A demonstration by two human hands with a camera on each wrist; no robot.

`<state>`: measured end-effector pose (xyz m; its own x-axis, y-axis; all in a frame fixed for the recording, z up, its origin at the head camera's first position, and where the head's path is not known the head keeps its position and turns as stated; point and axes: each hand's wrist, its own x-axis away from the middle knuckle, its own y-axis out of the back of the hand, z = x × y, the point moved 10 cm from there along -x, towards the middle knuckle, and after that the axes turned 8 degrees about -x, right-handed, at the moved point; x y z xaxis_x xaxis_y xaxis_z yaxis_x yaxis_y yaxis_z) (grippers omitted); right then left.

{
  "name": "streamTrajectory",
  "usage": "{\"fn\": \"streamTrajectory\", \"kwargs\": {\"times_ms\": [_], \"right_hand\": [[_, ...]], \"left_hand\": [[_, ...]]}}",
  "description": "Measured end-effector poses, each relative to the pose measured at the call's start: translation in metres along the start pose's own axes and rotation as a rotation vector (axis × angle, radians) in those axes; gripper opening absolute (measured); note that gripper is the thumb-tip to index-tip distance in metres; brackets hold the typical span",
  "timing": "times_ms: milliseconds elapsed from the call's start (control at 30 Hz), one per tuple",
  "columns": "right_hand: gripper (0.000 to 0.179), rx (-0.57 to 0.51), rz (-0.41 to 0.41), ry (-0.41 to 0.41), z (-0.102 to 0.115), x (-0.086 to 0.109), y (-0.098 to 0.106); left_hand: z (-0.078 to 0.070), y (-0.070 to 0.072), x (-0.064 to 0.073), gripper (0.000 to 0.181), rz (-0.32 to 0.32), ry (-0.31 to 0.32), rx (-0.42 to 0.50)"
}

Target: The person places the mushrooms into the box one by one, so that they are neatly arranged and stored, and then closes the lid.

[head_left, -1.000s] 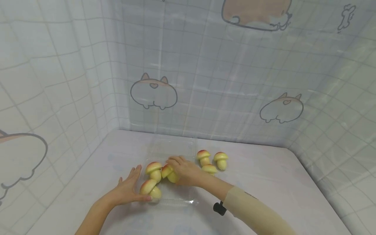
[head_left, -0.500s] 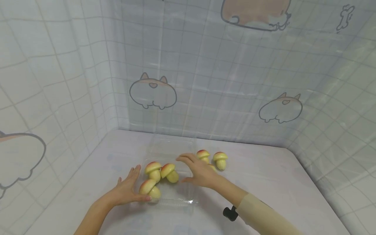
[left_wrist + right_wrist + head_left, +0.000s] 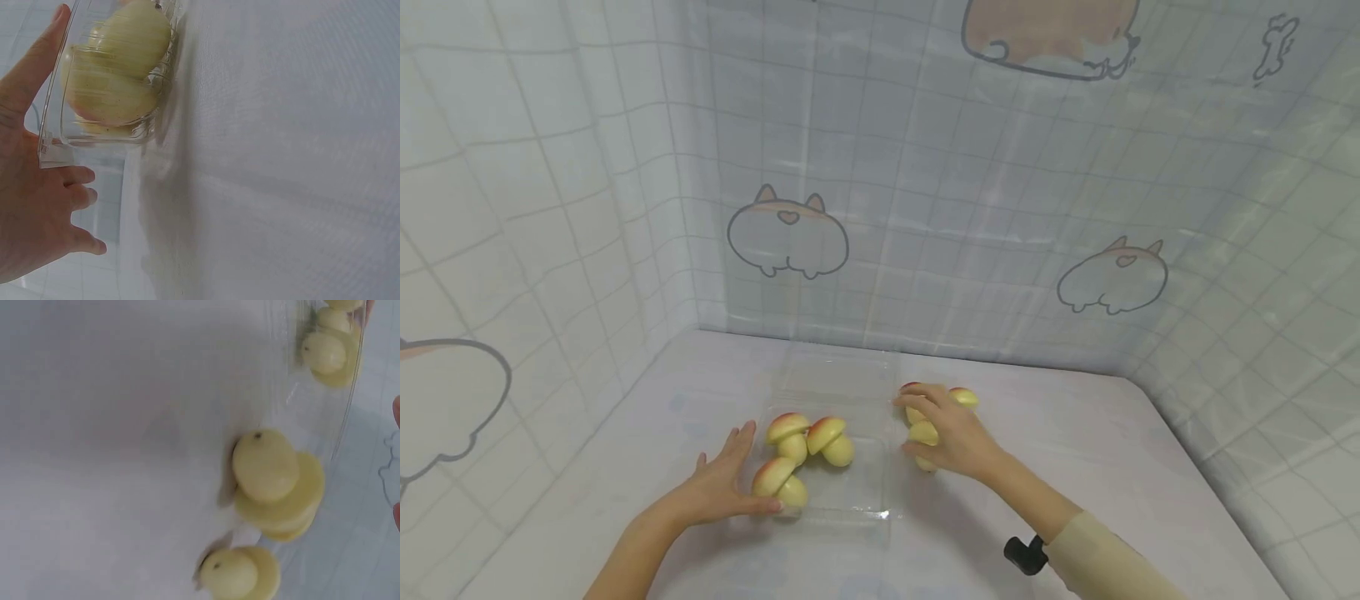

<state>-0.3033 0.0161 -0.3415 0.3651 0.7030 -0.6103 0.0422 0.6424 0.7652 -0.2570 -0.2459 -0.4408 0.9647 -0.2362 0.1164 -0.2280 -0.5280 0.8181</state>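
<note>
A clear plastic box [image 3: 865,483] lies on the table with its lid [image 3: 838,377] folded back. Three toy mushrooms [image 3: 831,442], yellow with reddish caps, lie at its left side. My left hand [image 3: 718,490] rests against the box's left edge, fingers spread and thumb [image 3: 39,59] straight along the rim. To the right of the box, my right hand [image 3: 957,433] is spread just over three loose mushrooms [image 3: 923,433], partly covering them. In the right wrist view only its fingertips [image 3: 397,412] show at the edge, apart from the mushrooms [image 3: 265,469] below.
White fabric walls [image 3: 880,250] with a grid and cartoon dogs enclose the table [image 3: 1075,467] at the back and both sides. A black wrist mount [image 3: 1026,556] hangs under the right forearm.
My right hand has let go of a mushroom in the box, then moved right over the loose ones. The left hand has stayed at the box's edge.
</note>
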Motion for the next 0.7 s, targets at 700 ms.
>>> {"fn": "streamTrajectory", "kwargs": {"times_ms": [700], "right_hand": [[0.074,-0.082,-0.160,-0.115,-0.030,0.055,0.042]], "left_hand": [[-0.001,0.002,-0.001,0.127,-0.037,-0.014,-0.035]]}}
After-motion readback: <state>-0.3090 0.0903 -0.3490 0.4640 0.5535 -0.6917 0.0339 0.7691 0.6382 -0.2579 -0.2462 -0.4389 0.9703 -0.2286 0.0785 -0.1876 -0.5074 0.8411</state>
